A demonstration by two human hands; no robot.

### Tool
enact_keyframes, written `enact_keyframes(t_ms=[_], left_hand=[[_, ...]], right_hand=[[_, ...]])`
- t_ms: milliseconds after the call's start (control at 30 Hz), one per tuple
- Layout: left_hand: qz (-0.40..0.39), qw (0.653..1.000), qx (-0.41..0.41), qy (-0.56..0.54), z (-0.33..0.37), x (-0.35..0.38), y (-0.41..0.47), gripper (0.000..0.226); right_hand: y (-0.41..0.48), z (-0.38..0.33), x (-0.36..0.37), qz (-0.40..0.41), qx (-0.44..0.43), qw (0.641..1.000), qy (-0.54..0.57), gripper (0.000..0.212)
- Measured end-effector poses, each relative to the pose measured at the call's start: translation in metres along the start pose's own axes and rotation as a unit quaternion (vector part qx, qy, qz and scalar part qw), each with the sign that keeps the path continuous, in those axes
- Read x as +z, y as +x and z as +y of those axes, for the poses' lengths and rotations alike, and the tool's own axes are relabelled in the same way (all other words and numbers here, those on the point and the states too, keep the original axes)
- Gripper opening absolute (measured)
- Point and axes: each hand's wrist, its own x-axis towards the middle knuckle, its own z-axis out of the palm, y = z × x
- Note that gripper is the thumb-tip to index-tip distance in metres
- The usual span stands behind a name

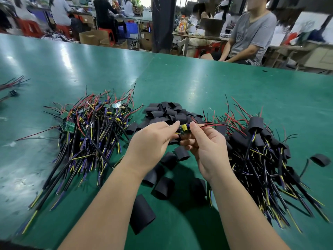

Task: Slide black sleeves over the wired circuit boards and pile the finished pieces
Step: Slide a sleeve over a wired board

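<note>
Both hands meet above the middle of the green table (198,83). A small circuit board (183,129) with yellow parts and red and black wires sits between them. My left hand (151,139) pinches its left end, and my right hand (205,145) grips its right end where the wires trail off to the right. A pile of bare wired boards (90,127) lies to the left. Loose black sleeves (169,112) are heaped behind my hands, with more sleeves (163,184) scattered under my forearms. Sleeved finished pieces (261,147) are piled at the right.
A single black sleeve (320,159) lies apart at the far right. A few wires (10,85) rest at the table's left edge. A seated person in a grey shirt (252,35) is beyond the far edge, with other workers, boxes and benches behind.
</note>
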Motion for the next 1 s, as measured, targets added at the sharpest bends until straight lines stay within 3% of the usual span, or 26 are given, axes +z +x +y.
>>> enact_keyframes(t_ms=[167, 300, 367, 433, 500, 600, 733, 800, 933, 1000], left_hand=[[0.035, 0.987, -0.088, -0.13, -0.003, 0.002, 0.0, 0.025], [-0.012, 0.96, -0.18, -0.214, -0.019, -0.004, 0.001, 0.016], [0.054, 0.953, -0.209, -0.213, -0.026, -0.008, 0.002, 0.012], [0.132, 0.941, -0.238, -0.2, -0.031, -0.011, 0.003, 0.011], [0.178, 0.933, -0.25, -0.187, -0.034, -0.012, 0.003, 0.012], [0.205, 0.933, -0.241, -0.17, -0.037, -0.01, 0.003, 0.011], [0.205, 0.94, -0.22, -0.165, -0.038, -0.007, 0.001, 0.012], [0.2, 0.942, -0.216, -0.163, -0.04, -0.006, 0.0, 0.014], [0.207, 0.941, -0.217, -0.155, -0.042, -0.005, 0.0, 0.013], [0.206, 0.941, -0.218, -0.16, -0.043, -0.005, 0.0, 0.012]], right_hand=[[0.0, 0.003, -0.001, -0.014, -0.012, 1.0, -0.019, 0.013], [0.0, 0.005, 0.001, -0.068, -0.015, 0.995, -0.077, 0.01], [0.003, 0.005, 0.001, -0.058, 0.017, 0.981, -0.185, 0.032], [0.007, 0.003, 0.001, -0.031, 0.013, 0.909, -0.416, 0.044], [0.005, 0.003, 0.007, -0.052, -0.063, 0.813, -0.577, 0.028], [0.0, 0.012, 0.031, -0.168, -0.175, 0.72, -0.65, 0.024], [0.009, 0.021, 0.06, -0.249, -0.144, 0.597, -0.749, 0.03], [0.015, 0.02, 0.067, -0.248, -0.116, 0.584, -0.764, 0.028], [0.024, 0.012, 0.072, -0.27, -0.104, 0.595, -0.75, 0.029], [0.027, 0.009, 0.065, -0.27, -0.089, 0.634, -0.719, 0.031]])
